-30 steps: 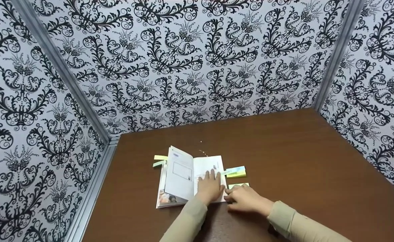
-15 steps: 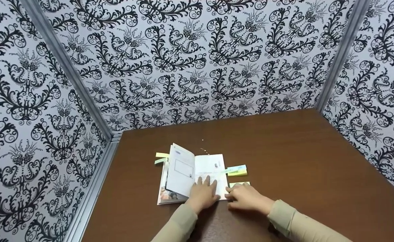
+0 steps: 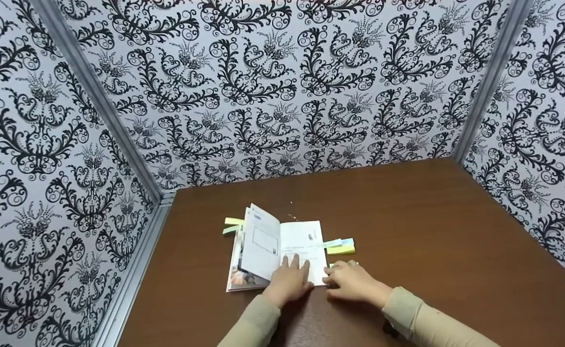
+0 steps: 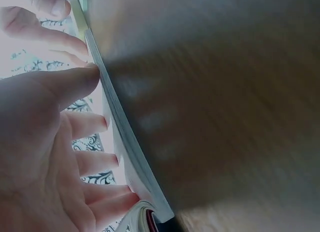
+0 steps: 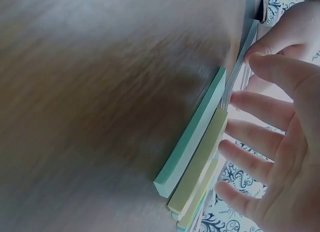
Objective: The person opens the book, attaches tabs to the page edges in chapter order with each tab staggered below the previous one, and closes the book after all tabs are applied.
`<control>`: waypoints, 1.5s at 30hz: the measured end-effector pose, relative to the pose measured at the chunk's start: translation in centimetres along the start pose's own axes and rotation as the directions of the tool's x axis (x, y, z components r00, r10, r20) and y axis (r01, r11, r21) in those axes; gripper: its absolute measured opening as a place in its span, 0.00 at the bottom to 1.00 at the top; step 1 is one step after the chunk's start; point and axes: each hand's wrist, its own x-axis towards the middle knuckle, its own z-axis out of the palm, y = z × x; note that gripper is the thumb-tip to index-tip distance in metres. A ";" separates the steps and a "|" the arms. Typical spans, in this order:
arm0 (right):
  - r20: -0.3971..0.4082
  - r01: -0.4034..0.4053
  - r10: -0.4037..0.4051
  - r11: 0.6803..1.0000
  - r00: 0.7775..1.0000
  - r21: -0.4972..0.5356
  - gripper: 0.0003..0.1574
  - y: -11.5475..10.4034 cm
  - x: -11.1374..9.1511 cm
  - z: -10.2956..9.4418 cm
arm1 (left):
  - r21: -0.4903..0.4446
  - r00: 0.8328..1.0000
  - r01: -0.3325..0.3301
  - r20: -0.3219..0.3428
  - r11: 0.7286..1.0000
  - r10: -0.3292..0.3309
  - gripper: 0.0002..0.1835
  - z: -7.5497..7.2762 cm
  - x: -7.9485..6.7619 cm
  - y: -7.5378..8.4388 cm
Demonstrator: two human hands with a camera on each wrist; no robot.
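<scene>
An open book [image 3: 301, 233] lies on the table, its left-hand leaves standing partly raised. My left hand [image 3: 289, 280] rests on the lower part of the right page with fingers spread. In the left wrist view its thumb [image 4: 80, 84] lies by the book's near edge. Beside the book's right edge, my right hand [image 3: 352, 282] has its fingers loosely bent, partly covering a green sticky-note pad [image 5: 192, 134]. In the right wrist view the fingertips are near a yellowish pad [image 5: 200, 162] and the book's edge. A pale sticky flag [image 3: 331, 244] reaches from the page towards more pads.
Yellow and blue sticky pads [image 3: 341, 249] sit right of the book. A yellow tab [image 3: 234, 221] and a green tab [image 3: 231, 230] stick out on its left. Patterned walls [image 3: 263, 96] enclose the brown table [image 3: 407, 217] at the back and sides.
My left hand has slid down and slightly left over the right page, uncovering its middle. The right hand has stayed at nearly the same spot.
</scene>
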 end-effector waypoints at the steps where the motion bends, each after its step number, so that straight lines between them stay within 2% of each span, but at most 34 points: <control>1: -0.002 0.001 -0.001 1.000 1.000 -0.008 0.16 0.0 0.1 0.0 | -0.002 1.000 0.000 -0.003 1.000 0.000 0.32 0.0 0.1 -0.1; 8: -0.025 0.011 -0.013 0.998 1.000 -0.061 0.15 0.5 0.9 0.3 | -0.001 1.000 0.008 0.007 1.000 -0.008 0.33 -0.2 0.9 -0.6; 15: -0.021 -0.006 0.006 0.999 1.000 -0.044 0.15 0.9 1.4 0.0 | -0.035 0.999 0.031 0.040 0.999 -0.030 0.33 -0.5 1.7 -0.8; 26: -0.024 -0.005 0.005 1.000 1.000 -0.012 0.11 1.2 1.6 0.0 | -0.056 0.998 0.052 0.045 0.997 -0.050 0.32 -0.3 1.9 -0.7; 34: -0.009 -0.028 0.028 1.000 1.000 0.010 0.18 0.8 1.3 -0.4 | -0.056 0.998 0.042 0.051 0.998 -0.039 0.33 -0.1 2.0 -0.8; 40: -0.042 -0.008 0.009 1.000 0.999 0.025 0.17 0.9 0.8 -0.7 | -0.040 0.999 0.042 0.035 0.998 -0.041 0.33 -0.1 2.0 -0.9; 45: -0.048 -0.021 0.024 0.998 0.999 0.059 0.19 1.3 0.3 -0.7 | -0.038 0.998 0.046 0.048 0.998 -0.044 0.38 -0.1 2.1 -0.8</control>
